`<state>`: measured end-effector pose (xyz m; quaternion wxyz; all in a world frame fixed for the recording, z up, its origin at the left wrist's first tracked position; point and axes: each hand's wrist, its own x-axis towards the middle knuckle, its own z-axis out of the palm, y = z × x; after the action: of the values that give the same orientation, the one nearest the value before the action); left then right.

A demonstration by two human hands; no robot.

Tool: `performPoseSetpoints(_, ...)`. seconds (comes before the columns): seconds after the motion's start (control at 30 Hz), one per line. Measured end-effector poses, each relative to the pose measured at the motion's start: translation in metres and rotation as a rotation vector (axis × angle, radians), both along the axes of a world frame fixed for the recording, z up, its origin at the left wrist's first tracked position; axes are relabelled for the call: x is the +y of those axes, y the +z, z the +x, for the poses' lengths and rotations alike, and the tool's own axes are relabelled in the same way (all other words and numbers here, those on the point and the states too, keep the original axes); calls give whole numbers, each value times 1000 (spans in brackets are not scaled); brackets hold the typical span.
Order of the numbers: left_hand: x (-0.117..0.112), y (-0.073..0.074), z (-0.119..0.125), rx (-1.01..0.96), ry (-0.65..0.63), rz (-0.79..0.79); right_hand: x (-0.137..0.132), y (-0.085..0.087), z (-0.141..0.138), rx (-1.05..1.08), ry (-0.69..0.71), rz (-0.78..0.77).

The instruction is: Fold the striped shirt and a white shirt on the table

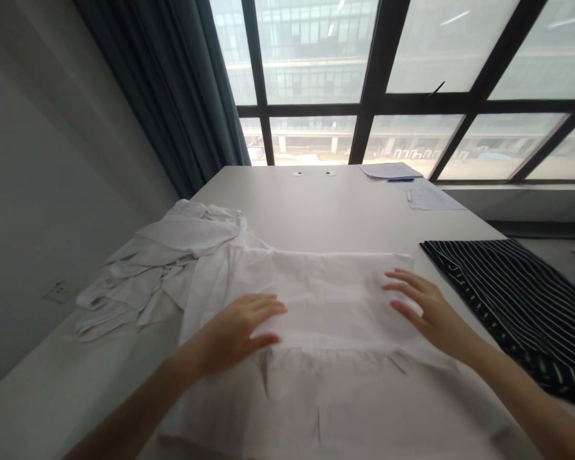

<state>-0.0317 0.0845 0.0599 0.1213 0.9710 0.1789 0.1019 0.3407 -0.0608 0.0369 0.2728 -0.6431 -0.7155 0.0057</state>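
Note:
A white garment (316,306) lies spread on the table in front of me, its far part forming a smooth rectangular panel with a straight far edge. Over the left side of that panel is my left hand (249,326), fingers stretched out and thumb apart. My right hand (419,303) is at the panel's right side with its fingers spread. Neither hand grips the cloth; whether the fingertips press on it or hover just above, I cannot tell. The near part of the garment is creased and slightly blurred.
More crumpled white cloth (163,262) is heaped at the left. A black-and-white striped garment (512,300) lies along the right edge. Papers (431,195) and a blue pen (400,180) rest at the far right of the white table (306,204). Windows and a dark curtain (182,89) stand beyond.

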Motion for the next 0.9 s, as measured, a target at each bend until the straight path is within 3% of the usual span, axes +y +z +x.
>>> performPoseSetpoints(0.1,-39,-10,-2,5,-43,-4,-29,12,-39,-21,256,-231)
performPoseSetpoints(0.17,-50,-18,-1,-6,-23,51,-36,11,-55,-76,313,-240)
performPoseSetpoints(0.27,-48,-22,0,-85,10,141,-33,7,-61,-174,295,-65)
performPoseSetpoints(0.4,-40,-5,-1,-259,65,315,-29,16,-53,-220,165,239)
performPoseSetpoints(0.5,-44,3,-8,-301,30,408,-37,22,-50,-205,155,334)
performPoseSetpoints(0.63,-57,-12,-30,-213,-83,421,-60,9,-48,-201,331,116)
performPoseSetpoints(0.73,-62,-27,-52,-123,-125,329,-79,-9,-37,-210,388,-72)
performPoseSetpoints(0.8,-63,-33,-66,-139,-67,226,-89,-20,-23,-148,273,-78)
performPoseSetpoints(0.9,-58,-40,-79,-307,250,121,-97,-31,-3,36,-196,-29)
